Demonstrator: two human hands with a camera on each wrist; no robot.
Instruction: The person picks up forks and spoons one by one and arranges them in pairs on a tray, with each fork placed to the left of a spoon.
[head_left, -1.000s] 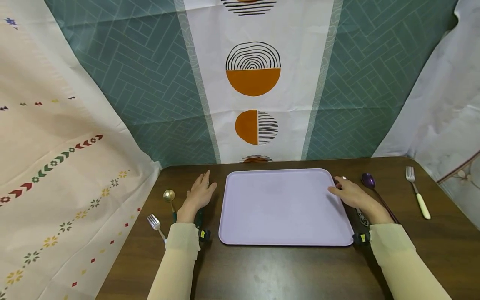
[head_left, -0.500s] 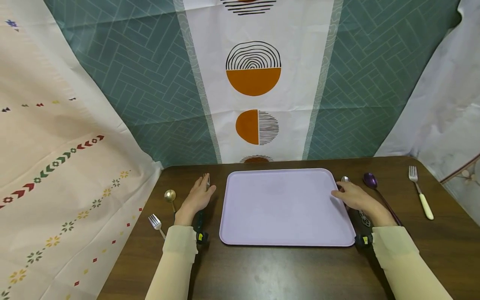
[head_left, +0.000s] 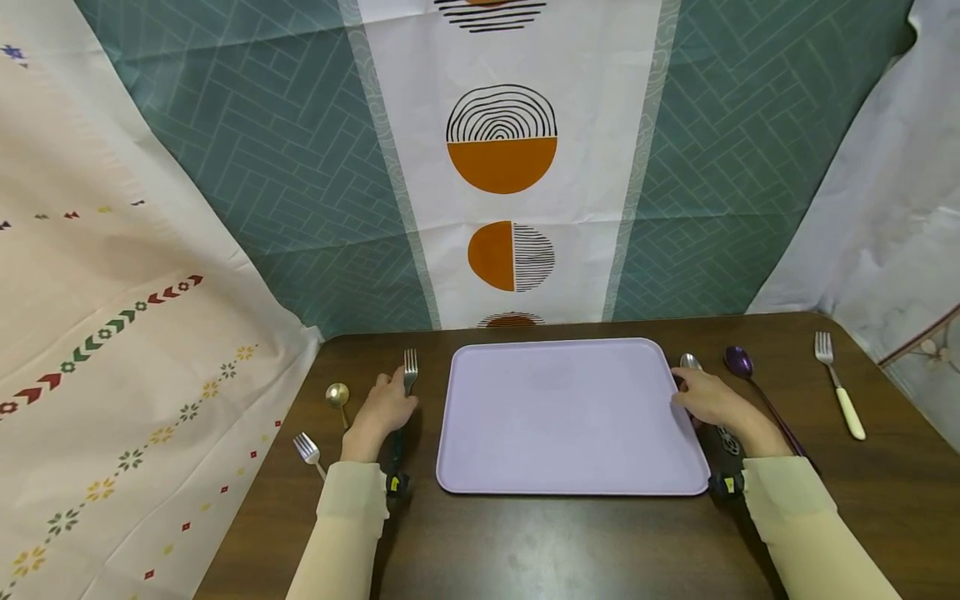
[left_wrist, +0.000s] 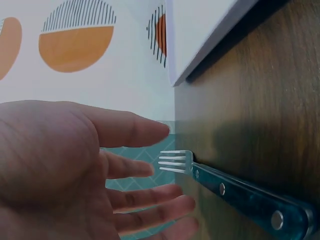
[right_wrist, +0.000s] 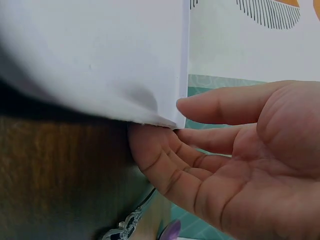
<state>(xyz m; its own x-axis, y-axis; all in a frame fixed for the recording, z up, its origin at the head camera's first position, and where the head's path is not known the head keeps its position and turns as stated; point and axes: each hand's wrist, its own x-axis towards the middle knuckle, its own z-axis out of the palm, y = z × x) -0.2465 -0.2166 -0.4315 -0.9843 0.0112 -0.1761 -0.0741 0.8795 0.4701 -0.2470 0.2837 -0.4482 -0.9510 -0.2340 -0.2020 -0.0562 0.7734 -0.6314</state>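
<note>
A pale lavender tray (head_left: 573, 417) lies flat on the table. My right hand (head_left: 712, 397) is at its right edge; in the right wrist view its fingertips (right_wrist: 150, 142) reach under the rim, while the thumb (right_wrist: 215, 106) stays apart above. Left of the tray, my left hand (head_left: 381, 414) hovers beside a fork (head_left: 410, 372) with a dark green riveted handle (left_wrist: 250, 196). Its fingers are loosely extended and hold nothing. A spoon (head_left: 690, 362) with an ornate handle (right_wrist: 125, 225) lies partly hidden beneath the right hand.
Left of my left hand are a gold spoon (head_left: 337, 394) and a small fork (head_left: 307, 448). A purple spoon (head_left: 739, 362) and a white-handled fork (head_left: 837, 385) lie at the right. Patterned cloth (head_left: 585, 167) hangs behind the dark wooden table (head_left: 555, 542).
My left hand has drawn back and lowered, uncovering more of the green-handled fork. My right hand has shifted slightly right, its fingers moving from over the tray to its edge.
</note>
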